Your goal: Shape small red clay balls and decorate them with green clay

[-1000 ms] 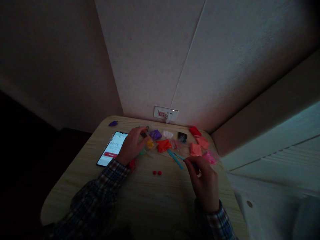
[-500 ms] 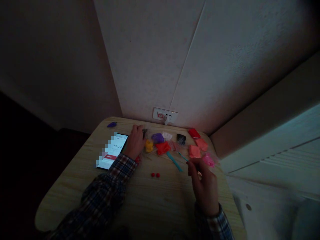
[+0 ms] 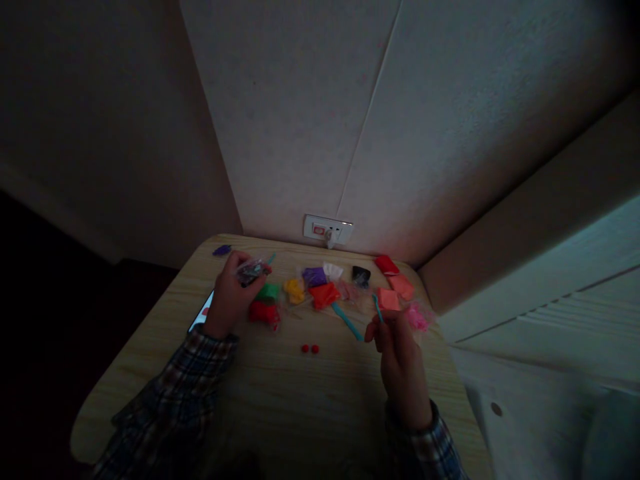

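My left hand [image 3: 227, 300] is closed on a clear plastic bag [image 3: 250, 271] with something dark inside, raised above the table's left side. A teal tip pokes out beyond the bag; I cannot tell what it belongs to. Between the fingers of my right hand [image 3: 404, 367] is a thin teal modelling tool [image 3: 377, 308], pointing up and away. Two small red balls [image 3: 310, 349] sit side by side mid-table. Nearer the back lies a flat teal tool [image 3: 347, 321], its far end against an orange-red packet [image 3: 324, 295]. Green [image 3: 270, 291] and red [image 3: 263, 311] packets lie beside my left hand.
Yellow [image 3: 294, 291], purple [image 3: 314, 276], white [image 3: 333, 271] and black [image 3: 361, 276] packets line the back. Coral [image 3: 388, 299] and pink [image 3: 417, 317] ones lie right. A phone [image 3: 201, 315] is partly behind my left hand. The wall socket [image 3: 328, 230] holds a plug.
My left hand has lifted the clear bag and drawn it left and nearer, uncovering the green and red packets and covering much of the phone. The right hand's tool has turned more upright.
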Demonstrator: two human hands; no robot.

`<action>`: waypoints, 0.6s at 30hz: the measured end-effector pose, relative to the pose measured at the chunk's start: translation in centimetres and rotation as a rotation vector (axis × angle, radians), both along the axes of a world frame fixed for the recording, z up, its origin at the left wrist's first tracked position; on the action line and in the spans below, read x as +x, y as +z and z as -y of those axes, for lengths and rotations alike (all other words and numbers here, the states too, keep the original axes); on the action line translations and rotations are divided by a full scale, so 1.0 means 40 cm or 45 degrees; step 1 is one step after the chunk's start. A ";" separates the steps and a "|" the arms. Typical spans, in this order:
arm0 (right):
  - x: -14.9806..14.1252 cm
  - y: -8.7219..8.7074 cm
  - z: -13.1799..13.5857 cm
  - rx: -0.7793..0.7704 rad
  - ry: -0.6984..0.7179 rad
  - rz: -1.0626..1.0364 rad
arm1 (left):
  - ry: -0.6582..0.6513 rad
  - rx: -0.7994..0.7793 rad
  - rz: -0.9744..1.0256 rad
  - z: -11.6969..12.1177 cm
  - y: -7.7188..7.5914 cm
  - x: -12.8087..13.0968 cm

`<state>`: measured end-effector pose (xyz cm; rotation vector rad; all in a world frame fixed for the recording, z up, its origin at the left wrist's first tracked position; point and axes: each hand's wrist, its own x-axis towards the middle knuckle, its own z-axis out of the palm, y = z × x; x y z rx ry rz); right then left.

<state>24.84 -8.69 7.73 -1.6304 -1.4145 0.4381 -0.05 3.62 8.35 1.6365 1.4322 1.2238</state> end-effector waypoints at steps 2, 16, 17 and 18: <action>-0.015 -0.007 -0.009 -0.025 0.088 0.004 | 0.033 -0.005 -0.113 0.020 -0.007 -0.005; -0.246 -0.079 -0.144 -0.245 0.383 0.159 | 0.031 -0.079 -0.171 0.090 -0.082 0.010; -0.251 -0.082 -0.148 -0.244 0.382 0.158 | 0.028 -0.084 -0.147 0.092 -0.085 0.008; -0.252 -0.082 -0.150 -0.240 0.383 0.153 | 0.018 -0.089 -0.120 0.092 -0.086 0.006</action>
